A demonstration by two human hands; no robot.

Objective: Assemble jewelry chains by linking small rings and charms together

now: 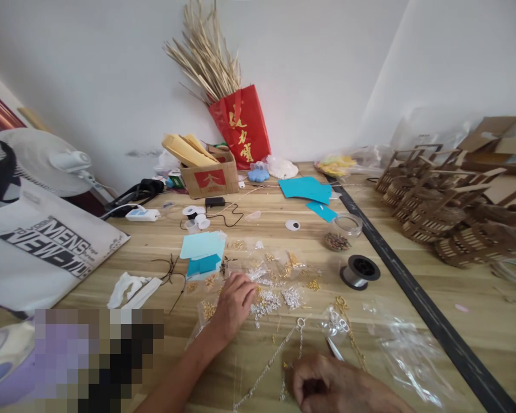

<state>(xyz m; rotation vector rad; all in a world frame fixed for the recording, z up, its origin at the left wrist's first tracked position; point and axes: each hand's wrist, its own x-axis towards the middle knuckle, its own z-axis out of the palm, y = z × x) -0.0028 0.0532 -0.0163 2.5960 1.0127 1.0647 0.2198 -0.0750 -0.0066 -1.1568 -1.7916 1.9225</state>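
My left hand (234, 304) reaches over small bags and piles of jewellery findings. Its fingers are loosely bent, with the tips at a heap of silver pieces (265, 303); I see nothing held. Closer to me, my right hand (327, 384) is curled closed beside a silver chain (266, 367) with a ring at its top end. What those fingers pinch is hidden. A pointed metal tool tip (334, 348) shows just behind the right hand; whether it is held, I cannot tell. Silver rings in a bag (336, 322) and a gold chain (352, 332) lie beyond that hand.
Right of the findings stand a wire spool (360, 272) and a jar of beads (343, 232). Clear plastic bags (413, 350) lie at right, below woven baskets (456, 212). Blue cards (204, 252), a white cloth strip (133, 291) and a cardboard box (209, 176) are leftward.
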